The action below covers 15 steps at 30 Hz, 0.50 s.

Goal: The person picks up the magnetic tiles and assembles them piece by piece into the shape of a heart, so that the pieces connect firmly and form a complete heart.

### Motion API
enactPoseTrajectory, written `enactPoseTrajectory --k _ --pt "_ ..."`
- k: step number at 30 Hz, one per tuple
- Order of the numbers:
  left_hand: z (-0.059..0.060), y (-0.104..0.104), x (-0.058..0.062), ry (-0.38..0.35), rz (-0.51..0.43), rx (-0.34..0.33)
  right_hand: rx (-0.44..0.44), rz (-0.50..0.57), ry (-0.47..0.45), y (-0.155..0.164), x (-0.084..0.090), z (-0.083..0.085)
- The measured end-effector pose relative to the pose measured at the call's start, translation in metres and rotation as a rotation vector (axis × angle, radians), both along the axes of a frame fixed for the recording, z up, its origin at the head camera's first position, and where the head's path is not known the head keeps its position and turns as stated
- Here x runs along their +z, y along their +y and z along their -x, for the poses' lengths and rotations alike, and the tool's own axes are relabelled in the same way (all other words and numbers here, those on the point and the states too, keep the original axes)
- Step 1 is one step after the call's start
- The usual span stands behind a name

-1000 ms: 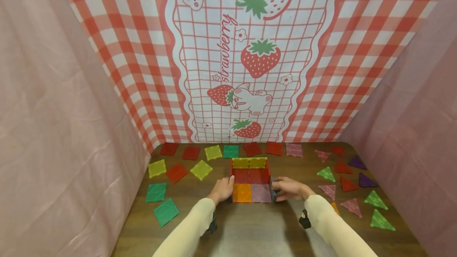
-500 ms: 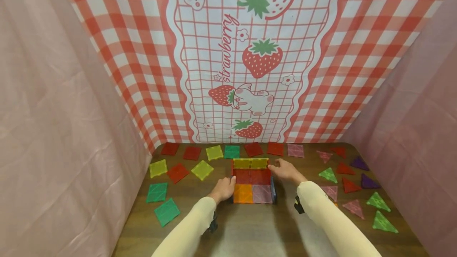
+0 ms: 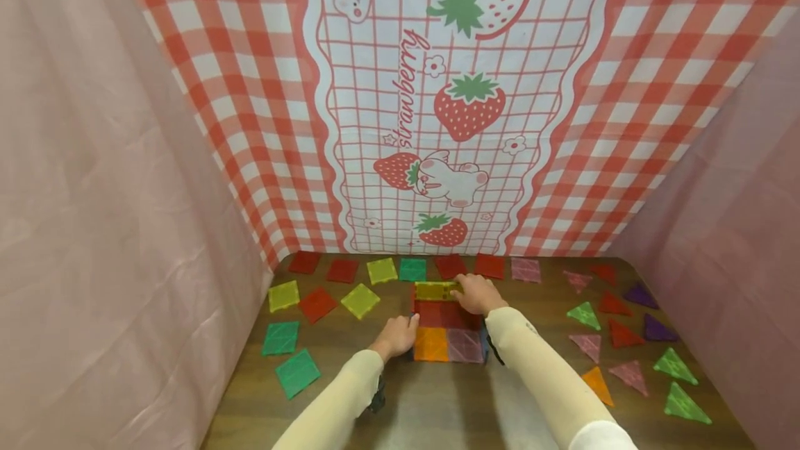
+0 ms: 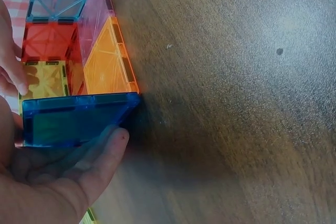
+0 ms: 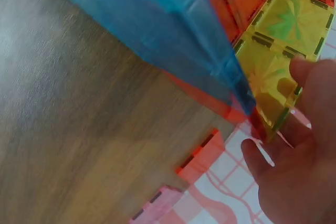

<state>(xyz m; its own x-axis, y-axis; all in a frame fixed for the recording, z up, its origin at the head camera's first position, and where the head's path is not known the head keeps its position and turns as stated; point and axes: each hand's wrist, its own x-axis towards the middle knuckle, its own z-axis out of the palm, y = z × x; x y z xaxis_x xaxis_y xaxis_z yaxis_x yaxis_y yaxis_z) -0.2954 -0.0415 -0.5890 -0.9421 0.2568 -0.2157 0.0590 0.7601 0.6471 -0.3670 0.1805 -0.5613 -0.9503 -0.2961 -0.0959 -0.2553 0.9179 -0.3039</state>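
Note:
A box-like build of translucent magnetic tiles stands mid-table, with an orange tile [image 3: 431, 344] and a pale purple tile [image 3: 465, 345] at its front. Red tiles [image 3: 431, 314] lie behind these, and yellow tiles [image 3: 431, 290] form the back edge. Against the outside of the blue tile [image 4: 73, 121] on the left side, my left hand [image 3: 397, 337] rests with extended fingers. My right hand [image 3: 478, 294] pinches the right yellow tile [image 5: 262, 87], thumb on its inner face and fingers behind. Another blue tile [image 5: 152, 19] makes the right side.
Loose square tiles lie left and behind, including a green tile [image 3: 298, 373], a yellow tile [image 3: 360, 301] and a red tile [image 3: 317, 305]. Several triangles, such as an orange triangle [image 3: 597, 385], are scattered at right. A checked strawberry cloth [image 3: 469, 110] hangs behind the table.
My right hand has moved from the build's right side up to the back yellow tile and now pinches it. The left hand has stayed at the left side.

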Motion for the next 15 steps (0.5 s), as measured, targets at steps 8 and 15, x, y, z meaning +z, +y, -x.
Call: enactPoseTrajectory --k 8,15 --pt "-0.002 -0.001 -0.001 0.053 -0.026 -0.017 -0.028 -0.030 0.038 0.006 -0.007 0.004" --pt "-0.007 -0.004 -0.001 0.138 -0.047 -0.038 -0.017 -0.088 0.157 0.028 -0.009 -0.004"
